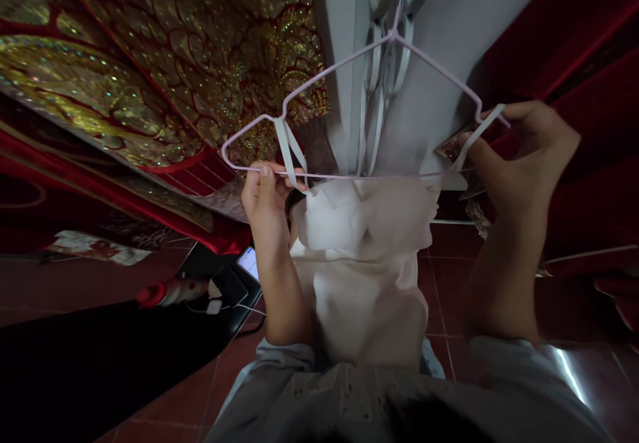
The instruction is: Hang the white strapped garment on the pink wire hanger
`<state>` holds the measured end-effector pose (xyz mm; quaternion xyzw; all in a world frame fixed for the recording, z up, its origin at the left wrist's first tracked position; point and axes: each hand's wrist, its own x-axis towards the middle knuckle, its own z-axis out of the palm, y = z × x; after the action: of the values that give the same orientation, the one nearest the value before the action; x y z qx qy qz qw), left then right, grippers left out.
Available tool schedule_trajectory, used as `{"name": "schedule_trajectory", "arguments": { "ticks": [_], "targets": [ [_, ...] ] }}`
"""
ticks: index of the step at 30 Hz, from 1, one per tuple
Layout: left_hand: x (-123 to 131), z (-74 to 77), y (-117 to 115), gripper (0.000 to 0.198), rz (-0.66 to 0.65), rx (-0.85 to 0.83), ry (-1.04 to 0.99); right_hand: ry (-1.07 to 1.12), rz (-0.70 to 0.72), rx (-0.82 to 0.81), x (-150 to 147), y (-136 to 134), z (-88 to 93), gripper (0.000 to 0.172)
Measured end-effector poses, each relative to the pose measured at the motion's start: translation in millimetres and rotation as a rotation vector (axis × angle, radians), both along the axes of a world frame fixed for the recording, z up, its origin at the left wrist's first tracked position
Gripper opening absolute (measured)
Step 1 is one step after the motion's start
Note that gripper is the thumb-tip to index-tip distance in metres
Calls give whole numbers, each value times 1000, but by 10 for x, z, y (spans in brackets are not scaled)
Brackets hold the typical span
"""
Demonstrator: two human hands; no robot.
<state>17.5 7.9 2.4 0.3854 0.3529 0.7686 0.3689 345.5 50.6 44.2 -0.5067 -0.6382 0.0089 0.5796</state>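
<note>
A pale pink clothes hanger (pixel 393 34) is up in front of me, its hook at the top. A white strappy garment (pixel 367 283) hangs below its lower bar, one strap looped over the left notch. My left hand (pixel 267 193) is closed on the lower bar near the left end, fingers beside that strap. My right hand (pixel 524 150) pinches the other white strap (pixel 482 134) between thumb and fingers and stretches it around the hanger's right tip. The garment's lower part falls in front of my body.
Gold sequined red cloth (pixel 239 44) hangs at left, and red fabric (pixel 589 77) at right. Several white hangers (pixel 379 84) hang by the grey wall behind. A phone (pixel 248 263) and a red-capped bottle (pixel 172 291) are on the black table (pixel 124 343) at lower left.
</note>
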Motion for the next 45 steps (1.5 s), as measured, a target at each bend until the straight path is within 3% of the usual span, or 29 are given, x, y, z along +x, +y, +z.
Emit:
{"name": "schedule_trajectory", "arguments": {
  "ticks": [5, 8, 10, 11, 14, 16, 23, 27, 31, 33, 35, 39, 42, 45],
  "targets": [
    [-25, -43, 16, 46, 13, -54, 63, 39, 19, 361, -33, 32, -57, 53],
    [-19, -73, 26, 45, 30, -45, 71, 134, -63, 553, -202, -101, -179, 44],
    [-7, -81, 29, 43, 32, -31, 64, 150, 17, 422, -385, -260, -266, 31],
    [-1, -81, 30, 42, 24, -22, 55, 133, 121, 246, -481, -345, -311, 27],
    [8, -79, 25, 39, -5, 13, 11, 51, 479, -436, -732, -542, -456, 46],
    [10, -93, 11, 38, -16, 9, 8, 83, 542, -625, -844, -602, -560, 60],
    [26, -143, -266, 34, -35, -85, 190, 356, 433, -429, -1032, -615, -781, 45],
    [-31, 76, -453, 25, -78, -123, 286, 355, 467, -459, -1089, -599, -803, 48],
    [-173, 367, -422, 35, -211, -68, 114, 325, 470, -471, -1052, -585, -815, 48],
    [-278, 418, -341, 35, -191, -28, 11, 319, 463, -465, -1018, -588, -817, 47],
    [-384, 360, -262, 32, -108, -5, -47, 320, 454, -468, -994, -597, -813, 47],
    [-445, 42, -191, 36, 107, -48, -72, 317, 445, -491, -997, -618, -793, 50],
    [-286, -114, -187, 24, 161, -107, -64, 310, 451, -494, -1011, -623, -776, 52],
    [-61, -129, -151, 46, 143, -112, -116, 298, 447, -494, -1004, -625, -763, 53]
  ]
}}
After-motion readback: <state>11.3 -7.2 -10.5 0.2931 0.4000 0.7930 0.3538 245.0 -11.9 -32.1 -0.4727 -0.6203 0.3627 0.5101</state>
